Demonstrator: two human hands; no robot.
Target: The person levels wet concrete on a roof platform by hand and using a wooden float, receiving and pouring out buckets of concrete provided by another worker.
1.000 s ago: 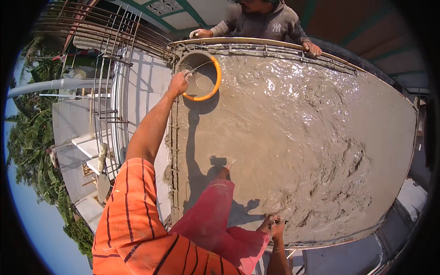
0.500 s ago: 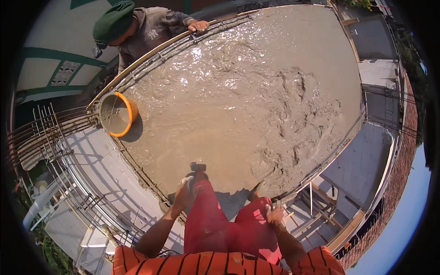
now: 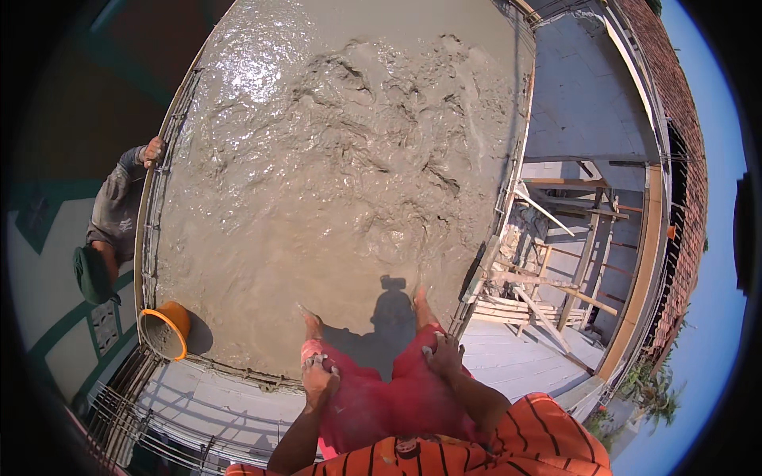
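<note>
My legs in red trousers [image 3: 381, 412] stand with bare feet in wet grey concrete [image 3: 317, 198]. At the left knee, my left hand [image 3: 320, 378] has its fingers curled on the trouser cloth. My right hand [image 3: 446, 358] is closed on the cloth at the right knee in the same way. No tool shows in either hand. Both feet are partly sunk in the concrete. My shadow falls on the smooth surface between them.
An orange bucket [image 3: 181, 316] lies tipped at the slab's left corner. Beyond the left edge, a person [image 3: 115, 210] grips the formwork. Steel bars [image 3: 119, 420] stick out at lower left. On the right are timber framing [image 3: 591, 254] and a tiled roof [image 3: 675, 87].
My view has turned to the right, so the bucket and the person sit lower and further left. My left hand has moved up from near the foot to the knee.
</note>
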